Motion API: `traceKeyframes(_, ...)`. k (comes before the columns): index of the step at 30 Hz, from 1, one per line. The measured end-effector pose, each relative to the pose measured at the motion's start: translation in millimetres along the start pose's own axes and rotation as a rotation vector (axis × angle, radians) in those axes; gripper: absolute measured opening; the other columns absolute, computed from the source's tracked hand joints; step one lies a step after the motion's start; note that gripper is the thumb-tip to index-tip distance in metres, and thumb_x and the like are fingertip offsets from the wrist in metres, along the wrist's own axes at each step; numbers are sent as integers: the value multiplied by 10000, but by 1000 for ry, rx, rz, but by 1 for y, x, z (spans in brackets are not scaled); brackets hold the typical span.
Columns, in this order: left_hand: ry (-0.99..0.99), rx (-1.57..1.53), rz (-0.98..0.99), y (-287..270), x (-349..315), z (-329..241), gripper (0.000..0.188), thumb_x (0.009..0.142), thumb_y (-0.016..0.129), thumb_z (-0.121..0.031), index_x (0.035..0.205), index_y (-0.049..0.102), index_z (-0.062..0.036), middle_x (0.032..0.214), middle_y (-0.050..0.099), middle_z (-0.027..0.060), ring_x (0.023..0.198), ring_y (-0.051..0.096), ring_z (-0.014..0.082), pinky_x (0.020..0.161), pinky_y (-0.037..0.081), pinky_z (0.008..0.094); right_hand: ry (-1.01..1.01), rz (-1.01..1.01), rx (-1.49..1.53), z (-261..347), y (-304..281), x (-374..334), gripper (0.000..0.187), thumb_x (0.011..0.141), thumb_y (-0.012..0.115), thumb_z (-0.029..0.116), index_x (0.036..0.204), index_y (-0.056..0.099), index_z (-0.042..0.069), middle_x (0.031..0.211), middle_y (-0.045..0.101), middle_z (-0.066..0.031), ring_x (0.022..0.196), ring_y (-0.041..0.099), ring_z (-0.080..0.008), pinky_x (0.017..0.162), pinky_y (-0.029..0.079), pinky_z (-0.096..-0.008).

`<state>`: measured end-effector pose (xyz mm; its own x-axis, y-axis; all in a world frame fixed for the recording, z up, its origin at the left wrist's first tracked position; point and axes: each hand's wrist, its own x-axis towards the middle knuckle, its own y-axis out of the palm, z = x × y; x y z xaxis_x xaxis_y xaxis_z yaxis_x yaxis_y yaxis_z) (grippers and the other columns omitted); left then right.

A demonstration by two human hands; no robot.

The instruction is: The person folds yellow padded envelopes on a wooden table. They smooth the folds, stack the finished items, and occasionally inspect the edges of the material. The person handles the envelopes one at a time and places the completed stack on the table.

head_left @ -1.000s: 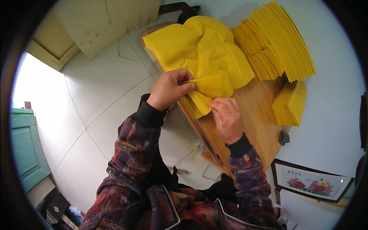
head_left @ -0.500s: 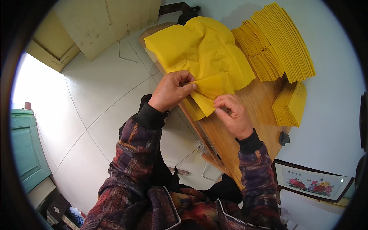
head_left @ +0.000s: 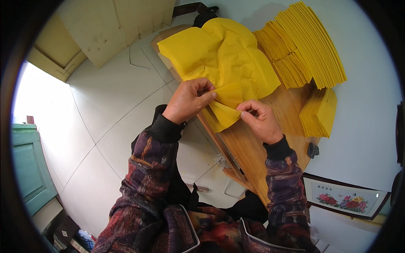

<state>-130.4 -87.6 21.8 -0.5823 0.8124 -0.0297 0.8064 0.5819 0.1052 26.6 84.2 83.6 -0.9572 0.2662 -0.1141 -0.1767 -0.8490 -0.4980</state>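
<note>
A large, thin yellow sheet [head_left: 223, 55], paper or fabric by its look, lies wrinkled over the far end of a wooden table [head_left: 287, 114]. Its near end narrows into folds between my hands. My left hand [head_left: 192, 98] pinches the sheet at the table's left edge, thumb against fingers. My right hand [head_left: 259, 120] grips a corner of the same sheet between thumb and fingertips, just above the tabletop. A yellow flap hangs below and between the two hands. The fingertips of my left hand are partly hidden behind the folds.
Stacks of folded yellow sheets [head_left: 312, 44] stand against the wall at the far right, with a smaller pile [head_left: 319, 113] nearer. A small black object [head_left: 312, 150] sits at the table's right edge. A framed flower picture [head_left: 344, 196] is at right, a green cabinet [head_left: 31, 162] at left.
My right hand has moved slightly right and up, drawing the sheet's corner with it, so the near flap is spread wider. My left hand stays in place, still pinching.
</note>
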Motion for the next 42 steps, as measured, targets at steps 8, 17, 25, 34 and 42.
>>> traceKeyframes(8,77,-19,51,-2,1,5,179,840,669,-104,937,597,28,807,612,12,737,552,77,662,466,235,19,-319,-18,7,18,3,72,870,615,74,890,597,6,797,607,-40,703,550,-116,631,448,-249)
traceKeyframes(17,-1,5,-17,4,2,5,90,874,633,-84,915,610,-8,805,604,-31,728,536,49,653,450,208,-495,-365,-755,7,36,-26,255,716,676,-23,955,617,44,900,561,-102,827,548,-306,718,478,-377)
traceKeyframes(25,14,-32,-6,3,1,4,94,886,627,-93,917,607,-6,811,592,-37,725,521,42,652,443,206,-481,-248,-680,4,25,-16,256,725,642,-71,964,629,19,924,586,-115,838,551,-310,703,471,-378)
traceKeyframes(34,-6,0,-28,2,2,1,152,863,624,-111,890,600,37,778,623,23,723,554,83,670,470,249,-499,-178,-720,6,13,-12,228,755,620,-64,967,613,22,872,613,-113,784,578,-323,665,479,-374)
traceKeyframes(42,-13,-33,-27,3,1,0,155,858,621,-116,886,601,35,772,624,23,719,554,79,666,471,250,-676,-205,-828,0,14,-12,264,713,648,-59,961,605,24,889,628,-126,770,596,-302,636,491,-371)
